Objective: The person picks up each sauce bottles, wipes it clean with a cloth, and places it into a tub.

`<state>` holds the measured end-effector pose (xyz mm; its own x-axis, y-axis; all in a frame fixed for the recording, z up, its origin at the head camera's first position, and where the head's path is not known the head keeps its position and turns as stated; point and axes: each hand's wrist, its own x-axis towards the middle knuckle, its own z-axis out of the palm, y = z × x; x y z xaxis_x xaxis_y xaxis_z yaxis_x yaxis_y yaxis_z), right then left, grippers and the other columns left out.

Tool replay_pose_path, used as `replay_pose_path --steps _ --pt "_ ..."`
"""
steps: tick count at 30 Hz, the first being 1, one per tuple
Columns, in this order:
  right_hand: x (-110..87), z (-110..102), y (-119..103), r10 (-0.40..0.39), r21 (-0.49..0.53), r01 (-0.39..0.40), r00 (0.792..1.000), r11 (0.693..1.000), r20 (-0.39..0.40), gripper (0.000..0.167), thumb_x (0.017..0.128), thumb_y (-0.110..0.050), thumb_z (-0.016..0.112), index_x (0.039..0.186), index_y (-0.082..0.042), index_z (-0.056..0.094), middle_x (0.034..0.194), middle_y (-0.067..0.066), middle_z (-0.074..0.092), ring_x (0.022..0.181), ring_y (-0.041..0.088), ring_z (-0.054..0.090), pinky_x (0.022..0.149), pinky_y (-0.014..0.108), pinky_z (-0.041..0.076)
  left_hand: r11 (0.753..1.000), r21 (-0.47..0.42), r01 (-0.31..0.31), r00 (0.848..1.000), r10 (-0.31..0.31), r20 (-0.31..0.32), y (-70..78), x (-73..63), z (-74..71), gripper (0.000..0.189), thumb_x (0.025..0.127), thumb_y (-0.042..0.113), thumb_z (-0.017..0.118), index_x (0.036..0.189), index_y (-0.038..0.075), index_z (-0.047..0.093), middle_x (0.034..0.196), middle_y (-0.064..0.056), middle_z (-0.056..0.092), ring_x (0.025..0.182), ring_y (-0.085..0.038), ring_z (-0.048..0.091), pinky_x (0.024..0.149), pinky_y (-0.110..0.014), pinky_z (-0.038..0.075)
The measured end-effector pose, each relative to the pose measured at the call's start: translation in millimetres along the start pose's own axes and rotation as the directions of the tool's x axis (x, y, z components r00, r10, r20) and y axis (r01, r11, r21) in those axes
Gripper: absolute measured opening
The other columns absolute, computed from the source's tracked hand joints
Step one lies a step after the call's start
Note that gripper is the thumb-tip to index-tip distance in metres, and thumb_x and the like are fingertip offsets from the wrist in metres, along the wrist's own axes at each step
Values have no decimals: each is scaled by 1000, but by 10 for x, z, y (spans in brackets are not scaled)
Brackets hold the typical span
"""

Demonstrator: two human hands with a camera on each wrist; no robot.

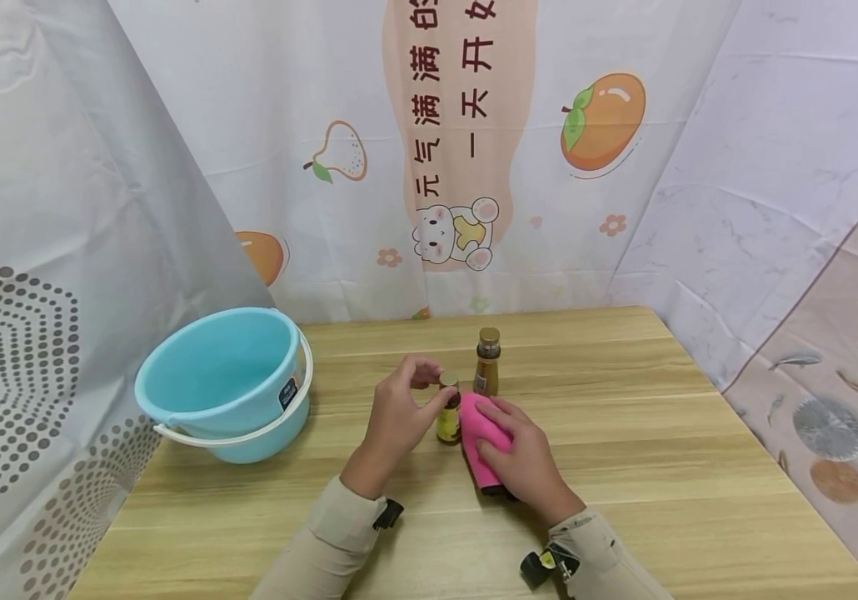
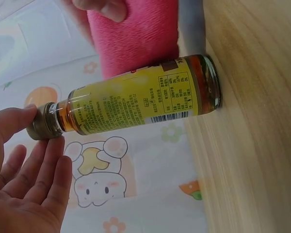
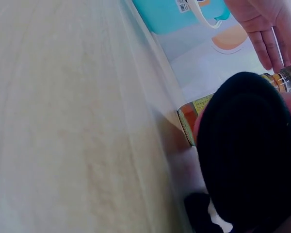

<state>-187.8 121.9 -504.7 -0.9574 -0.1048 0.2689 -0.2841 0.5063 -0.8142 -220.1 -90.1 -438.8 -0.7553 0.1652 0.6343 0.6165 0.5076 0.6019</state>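
Observation:
A small glass bottle [image 1: 447, 425] with a yellow label and a gold-brown screw cap stands upright on the table. My left hand [image 1: 401, 407] pinches its cap [image 2: 42, 122] between thumb and fingers. My right hand [image 1: 521, 454] grips a pink plush pad [image 1: 485, 437] with a black end, its fingers bent over the top. In the left wrist view the plush lies against the bottle's side. The pad's black oval end [image 3: 250, 150] hides much of the bottle in the right wrist view. Behind the pad stands a second bottle [image 1: 487, 362], brown with a gold cap.
A light-blue bucket [image 1: 294, 421] with a white handle stands at the left of the wooden table [image 1: 669, 467]. Behind the table hangs a printed curtain [image 1: 309, 225], with more cloth at both sides.

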Motion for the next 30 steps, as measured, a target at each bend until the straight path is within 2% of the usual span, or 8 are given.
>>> replay_pose_path --steps 9,14,20,25,30 --pt "0 -20 -9 -95 102 101 994 990 -57 57 89 -11 80 142 -25 65 154 7 54 134 26 58 98 30 58 1000 -28 5 1000 -5 21 -8 2 6 34 89 15 83 114 8 62 106 -4 74 95 -14 75 84 -33 64" --pt "3 -22 10 -114 154 123 991 980 -66 58 91 -12 80 144 -28 62 157 5 51 136 23 56 100 27 56 999 -37 9 999 -8 34 -15 -3 7 32 91 16 82 115 9 62 106 -1 74 97 -12 75 85 -32 64" --pt "-4 -24 -8 -148 189 161 986 969 -80 58 92 -14 80 145 -28 61 159 3 49 137 24 54 101 24 54 999 -46 8 999 -7 41 -24 -7 3 30 92 14 80 115 9 62 107 -3 75 98 -16 76 85 -32 64" --pt "-5 -25 -29 -158 202 173 983 964 -91 55 92 -14 80 144 -26 63 157 4 51 136 27 56 101 26 55 999 -48 10 999 -8 44 -24 -9 4 30 92 13 80 115 9 61 107 0 74 98 -21 76 86 -33 64" --pt "-14 -22 -46 -118 193 132 989 972 -84 54 92 -13 80 142 -24 64 155 5 53 137 29 56 102 34 55 998 -56 -4 999 6 40 -16 -9 10 31 91 13 81 115 8 61 107 -6 75 98 -22 76 85 -35 65"
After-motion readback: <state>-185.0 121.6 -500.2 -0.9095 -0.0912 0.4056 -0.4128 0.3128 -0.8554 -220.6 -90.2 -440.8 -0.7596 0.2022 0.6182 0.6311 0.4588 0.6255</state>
